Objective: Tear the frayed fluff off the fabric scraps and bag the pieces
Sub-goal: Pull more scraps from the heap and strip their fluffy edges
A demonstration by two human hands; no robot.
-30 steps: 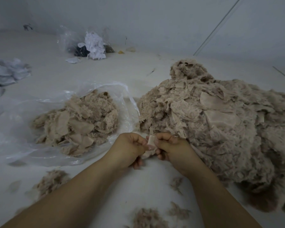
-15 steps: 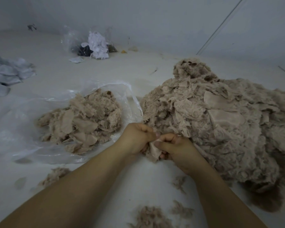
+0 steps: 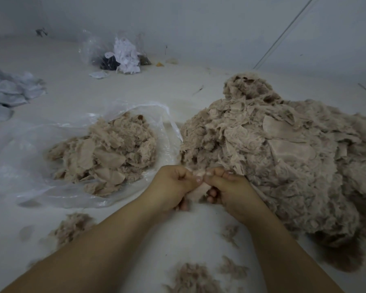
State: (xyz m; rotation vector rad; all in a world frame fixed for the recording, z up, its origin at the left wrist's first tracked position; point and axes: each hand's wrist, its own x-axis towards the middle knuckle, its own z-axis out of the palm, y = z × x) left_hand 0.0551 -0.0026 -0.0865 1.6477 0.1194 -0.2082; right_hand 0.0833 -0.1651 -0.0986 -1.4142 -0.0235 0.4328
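Both hands meet near the middle of the pale grey work surface (image 3: 190, 235), just in front of the big heap. The left hand (image 3: 173, 187) and the right hand (image 3: 230, 191) each pinch the same small beige fabric scrap with a fuzzy edge (image 3: 199, 188), fingers curled and thumbs pressed against it, knuckles nearly touching. Held that close together, the two grips probably give a short, tight span of cloth, so the fluff can be pulled off one edge without stretching the whole piece.

The large mound of beige frayed fabric scraps (image 3: 283, 161) fills the right side of the surface, within easy reach of the right hand, so it looks like the supply still to be worked. The clear crumpled plastic bag (image 3: 21, 161) lies open on the left side, its mouth turned towards the hands, with a smaller pile of beige cleaned pieces (image 3: 106, 155) already inside; dropping the next one in should need only a short move left. Loose tufts of torn-off beige fluff (image 3: 192, 275) lie scattered along the near edge, where they seem to fall as waste.
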